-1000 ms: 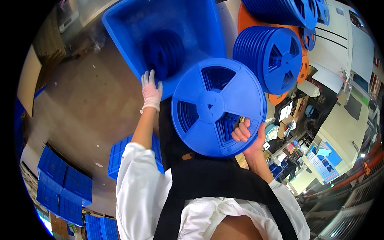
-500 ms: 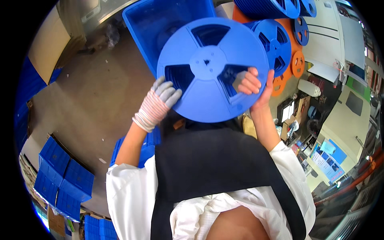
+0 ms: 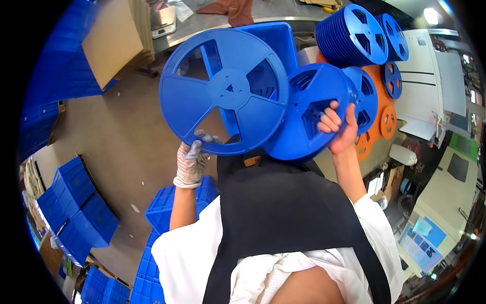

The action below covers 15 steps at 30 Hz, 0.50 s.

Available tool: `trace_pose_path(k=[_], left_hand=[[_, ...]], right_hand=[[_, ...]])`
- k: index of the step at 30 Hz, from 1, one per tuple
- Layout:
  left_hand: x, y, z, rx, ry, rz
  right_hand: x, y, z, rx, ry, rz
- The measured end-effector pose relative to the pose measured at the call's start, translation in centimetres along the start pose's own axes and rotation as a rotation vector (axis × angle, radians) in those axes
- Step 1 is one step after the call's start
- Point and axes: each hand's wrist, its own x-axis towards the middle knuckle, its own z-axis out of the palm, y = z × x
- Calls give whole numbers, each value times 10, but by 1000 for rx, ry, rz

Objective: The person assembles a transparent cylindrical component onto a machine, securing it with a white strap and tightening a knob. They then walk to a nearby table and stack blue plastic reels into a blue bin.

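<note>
My left hand (image 3: 190, 164), in a striped glove with grey fingertips, is closed on the lower rim of a flat blue reel (image 3: 187, 101), thumb in front and fingers through a window. Light passes through this reel's windows, so it looks like a single one. Bare and at the right, my right hand (image 3: 340, 129) grips a thicker stack of blue reels (image 3: 291, 124), its fingers curled through a window and its thumb along the edge. The left reel overlaps part of that stack. Whether the two touch, I cannot tell.
Behind the reels stands a blue tub (image 3: 288, 43). Tall stacks of blue reels (image 3: 331, 43) and orange reels (image 3: 388, 121) sit at the far right. A metal table (image 3: 197, 30) holds a small scale (image 3: 163, 23). Blue crates (image 3: 76, 195) stand left, cardboard (image 3: 111, 45) beyond.
My left hand has moved left, taking a reel off the front of the stack. The stack in my right hand has shifted lower and tilted. My view has swung, showing more of the metal table.
</note>
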Motion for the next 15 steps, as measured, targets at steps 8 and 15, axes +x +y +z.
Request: trace_pose_path(k=[8,15], left_hand=[[-7,-6,-1,-242,-31,9],[-4,16,10,-187,-66,210]], right_hand=[[-18,-13,4,-45,-67,-46],[-18,-17,10,14,-117,-70]])
